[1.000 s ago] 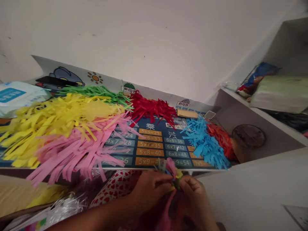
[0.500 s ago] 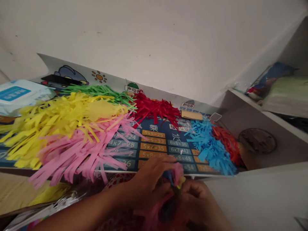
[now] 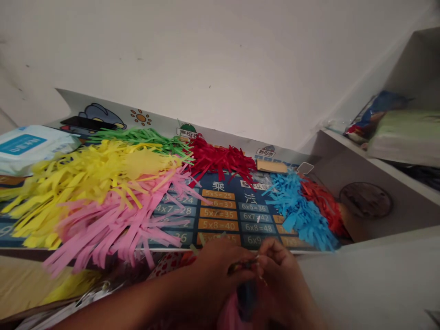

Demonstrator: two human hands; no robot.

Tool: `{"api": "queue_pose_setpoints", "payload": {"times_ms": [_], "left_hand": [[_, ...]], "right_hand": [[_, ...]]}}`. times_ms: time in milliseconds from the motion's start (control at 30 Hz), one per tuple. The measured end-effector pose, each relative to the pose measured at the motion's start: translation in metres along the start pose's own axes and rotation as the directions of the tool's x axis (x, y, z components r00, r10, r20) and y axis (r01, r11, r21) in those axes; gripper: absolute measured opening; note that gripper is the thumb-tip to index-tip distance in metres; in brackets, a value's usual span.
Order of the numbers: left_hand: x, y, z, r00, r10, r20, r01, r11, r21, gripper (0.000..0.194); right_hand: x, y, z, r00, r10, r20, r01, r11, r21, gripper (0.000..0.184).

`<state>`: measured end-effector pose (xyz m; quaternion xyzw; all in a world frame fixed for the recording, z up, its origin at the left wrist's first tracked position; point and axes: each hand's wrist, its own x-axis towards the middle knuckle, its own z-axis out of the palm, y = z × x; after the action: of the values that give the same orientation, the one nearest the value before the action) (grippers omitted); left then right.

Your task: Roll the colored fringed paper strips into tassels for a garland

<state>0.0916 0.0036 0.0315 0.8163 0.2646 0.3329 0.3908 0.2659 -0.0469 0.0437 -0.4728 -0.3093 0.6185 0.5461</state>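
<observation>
My left hand [image 3: 220, 263] is closed around the twisted neck of a multicoloured paper tassel [image 3: 245, 295], low in front of the table edge. Pink and dark blue strips hang below the fingers, dim and blurred. My right hand [image 3: 280, 270] is pinched at the end of that neck, its fingertips close to the left ones. A thin pale strand shows between the hands, too blurred to name. Behind them on the table lie fringed paper bundles: pink [image 3: 120, 224], yellow [image 3: 85, 176], green [image 3: 137, 136], dark red [image 3: 220, 160], blue [image 3: 302, 208] and orange-red [image 3: 323, 201].
A printed times-table sheet [image 3: 218, 212] covers the table and curls up against the wall. At the left lie a wet-wipes pack [image 3: 34, 146] and a dark phone-like slab [image 3: 87, 123]. A tan card piece [image 3: 271, 166] lies near the back. A grey shelf unit [image 3: 388, 178] bounds the right.
The pink, blue and yellow loop that stood up between my hands is now mostly hidden in the left grip. My right hand has risen slightly, its fingertips nearer the sheet's edge.
</observation>
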Motion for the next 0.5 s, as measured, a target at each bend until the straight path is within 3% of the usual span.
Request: {"api": "queue_pose_setpoints", "payload": {"times_ms": [100,200,300,433,500], "left_hand": [[0.002,-0.002,0.003,0.998,-0.020,-0.051,0.013,0.991,-0.131,0.018],[0.003,-0.002,0.004,0.990,-0.124,-0.069,0.109,0.975,-0.194,0.016],[0.003,0.000,-0.009,0.989,-0.139,0.055,0.147,0.968,-0.205,0.012],[0.000,0.008,-0.047,0.947,0.066,0.315,-0.042,0.996,-0.080,0.022],[-0.005,0.011,-0.069,0.951,0.061,0.302,-0.079,0.996,0.047,0.023]], "right_hand": [[0.001,0.006,0.008,1.000,-0.011,-0.009,0.011,0.997,0.072,0.033],[0.002,0.010,0.016,1.000,-0.021,0.011,0.020,0.994,0.108,0.031],[-0.001,0.007,0.014,1.000,-0.007,0.016,0.005,0.990,0.144,0.028],[-0.015,-0.012,-0.024,0.998,-0.018,-0.052,0.021,0.999,0.050,0.029],[-0.029,-0.023,-0.056,0.992,-0.043,-0.121,0.039,0.999,-0.033,0.030]]}}
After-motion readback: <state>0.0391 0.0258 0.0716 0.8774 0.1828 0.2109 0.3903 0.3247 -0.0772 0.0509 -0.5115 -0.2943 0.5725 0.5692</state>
